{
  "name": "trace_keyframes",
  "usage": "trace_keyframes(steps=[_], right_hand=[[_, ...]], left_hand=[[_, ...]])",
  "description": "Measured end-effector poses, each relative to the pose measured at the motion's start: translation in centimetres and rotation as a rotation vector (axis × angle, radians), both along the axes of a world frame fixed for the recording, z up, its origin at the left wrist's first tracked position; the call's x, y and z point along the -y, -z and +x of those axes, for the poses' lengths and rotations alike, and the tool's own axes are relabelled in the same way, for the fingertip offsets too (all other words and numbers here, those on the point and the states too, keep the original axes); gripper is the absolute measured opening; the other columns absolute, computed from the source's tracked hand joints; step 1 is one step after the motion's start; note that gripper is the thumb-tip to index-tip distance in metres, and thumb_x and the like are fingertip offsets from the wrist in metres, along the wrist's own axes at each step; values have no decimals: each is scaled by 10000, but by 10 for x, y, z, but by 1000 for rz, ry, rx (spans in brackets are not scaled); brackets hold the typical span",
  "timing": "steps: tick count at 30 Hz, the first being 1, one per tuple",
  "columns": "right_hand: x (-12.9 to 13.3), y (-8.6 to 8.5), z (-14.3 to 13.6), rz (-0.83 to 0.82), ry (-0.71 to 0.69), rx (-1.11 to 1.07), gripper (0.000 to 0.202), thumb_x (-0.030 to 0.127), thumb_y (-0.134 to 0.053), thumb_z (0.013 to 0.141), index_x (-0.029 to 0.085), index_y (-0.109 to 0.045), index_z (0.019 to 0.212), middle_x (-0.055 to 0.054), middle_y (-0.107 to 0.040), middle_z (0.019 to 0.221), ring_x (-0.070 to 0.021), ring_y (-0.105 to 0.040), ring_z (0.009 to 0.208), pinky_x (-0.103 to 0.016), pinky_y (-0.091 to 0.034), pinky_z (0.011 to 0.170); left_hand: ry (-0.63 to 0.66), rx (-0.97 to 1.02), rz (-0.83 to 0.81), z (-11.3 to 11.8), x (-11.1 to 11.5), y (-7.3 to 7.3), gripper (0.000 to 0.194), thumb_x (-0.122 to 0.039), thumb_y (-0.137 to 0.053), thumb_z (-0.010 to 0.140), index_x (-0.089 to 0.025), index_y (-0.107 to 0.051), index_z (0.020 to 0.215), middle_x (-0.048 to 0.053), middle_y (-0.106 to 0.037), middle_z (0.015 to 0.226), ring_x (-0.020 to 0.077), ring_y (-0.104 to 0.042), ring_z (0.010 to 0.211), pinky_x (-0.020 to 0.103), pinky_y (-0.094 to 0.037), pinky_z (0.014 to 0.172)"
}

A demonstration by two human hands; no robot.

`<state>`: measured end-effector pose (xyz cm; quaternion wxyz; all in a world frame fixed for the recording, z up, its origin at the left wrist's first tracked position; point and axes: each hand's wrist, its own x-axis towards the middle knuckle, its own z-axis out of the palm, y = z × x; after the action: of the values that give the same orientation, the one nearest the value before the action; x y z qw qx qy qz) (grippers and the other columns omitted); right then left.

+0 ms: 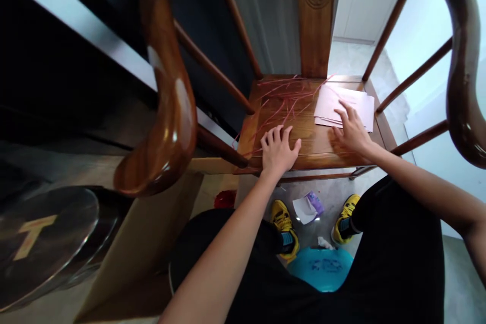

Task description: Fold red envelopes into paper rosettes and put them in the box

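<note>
Both hands spread above a glossy brown wooden chair seat point(311, 144), thin red strands and pale pink paper sheets before them

The pale pink paper sheets point(326, 104) lie in a loose, slightly fanned stack on the seat's right part. The right hand point(351, 129) is over their near edge, fingers apart and slightly bent, grasping nothing; whether its fingertips touch the paper is unclear. The thin red strands point(290, 97) lie loosely scattered across the left and rear, some reaching the sheets. The left hand point(279, 149), fingers spread, is at the front edge, nearest the strands' near ends, holding nothing visible.

Bare wood shows between the hands, and the front is open toward the person. A carved wooden back panel point(317, 25) closes the rear; thick curved armrests, left point(170, 126) and right point(465, 71), rise at the sides with slanting rods.

Below are yellow shoes point(282, 220), a white-and-purple packet point(309, 207) and a turquoise plastic surface point(322, 268). An open cardboard box point(129, 243) stands at left, beside a dark round container point(45, 233) marked with tan tape.
</note>
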<state>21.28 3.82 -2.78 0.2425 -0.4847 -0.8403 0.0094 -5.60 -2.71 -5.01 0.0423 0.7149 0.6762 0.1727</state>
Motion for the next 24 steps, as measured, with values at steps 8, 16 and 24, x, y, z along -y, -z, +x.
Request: trace_keyframes(steps=[8,16,24], right_hand=[[-50,12,47,-242,135,124,483,460,-591,1039,93,-661,1345,-233,-652,1403,-396,-585,1365,-634,-275,1306],[-31,-13,48,-300,60,203,428,462,-845,890,144,-764,1165,-175,-705,1245,-382,-671,1182,-526,-523,1068],[-24,-10,44,-310,-11,258,339,268,-818,904,202,-767,1232,-172,-663,1322,-353,-629,1222,-504,-534,1074]], left_hand=[[-64,-44,-49,-1,-11,0,574,-513,-438,1051,-220,-535,1535,194,-505,1583,461,-463,1398,620,-383,1148],[23,38,-52,55,-42,-6,486,-349,-433,1022,-122,-555,1434,256,-514,1562,437,-493,1418,608,-439,1152],[742,57,-334,67,-99,-36,735,-211,-567,844,-208,-513,1578,55,-319,1792,279,-192,1693,515,-164,1385]])
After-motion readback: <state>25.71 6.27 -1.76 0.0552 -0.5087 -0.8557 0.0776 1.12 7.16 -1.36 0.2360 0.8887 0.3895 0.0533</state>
